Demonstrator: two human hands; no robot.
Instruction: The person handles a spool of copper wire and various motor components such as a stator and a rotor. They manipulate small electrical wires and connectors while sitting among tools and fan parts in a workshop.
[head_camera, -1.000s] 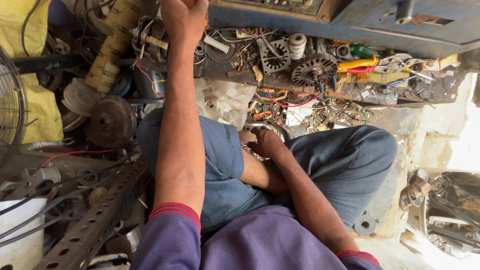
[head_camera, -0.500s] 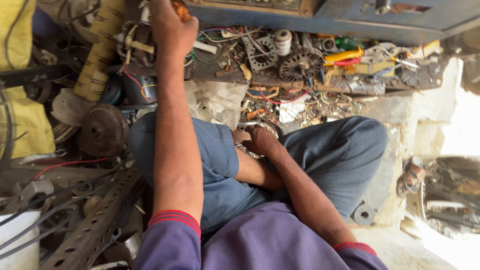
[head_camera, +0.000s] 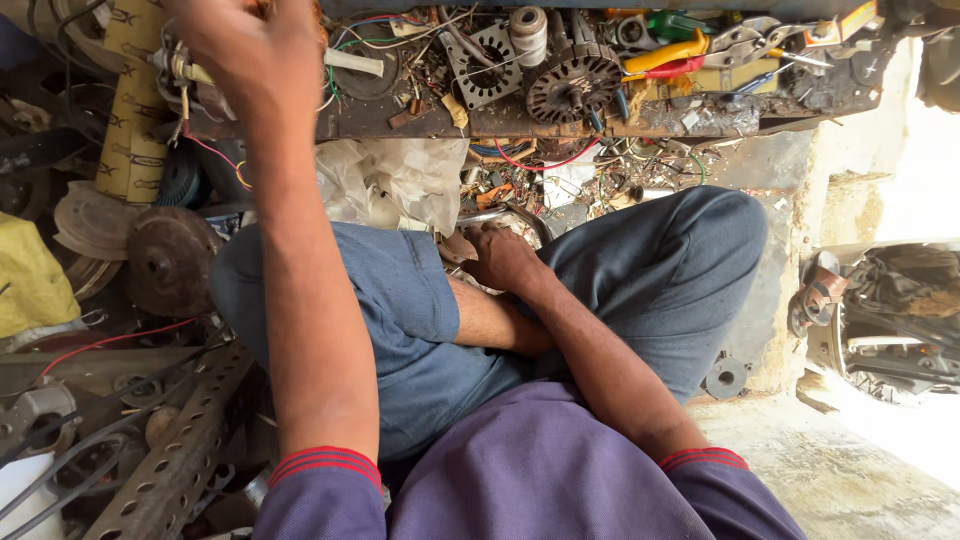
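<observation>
Cluttered bench (head_camera: 600, 122) ahead; left hand (head_camera: 250, 55) stretched over wires (head_camera: 205, 150), grip unclear; right hand (head_camera: 500, 255) fisted between knees

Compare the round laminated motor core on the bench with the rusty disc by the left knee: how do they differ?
The motor core is dark with radial slots and a hollow middle; the rusty disc is solid, brown, with only a small centre hub. The core lies up on the cluttered bench; the disc lies lower, beside the blue trousers. The disc looks wider. Both are round metal parts, and neither hand touches them.
</observation>
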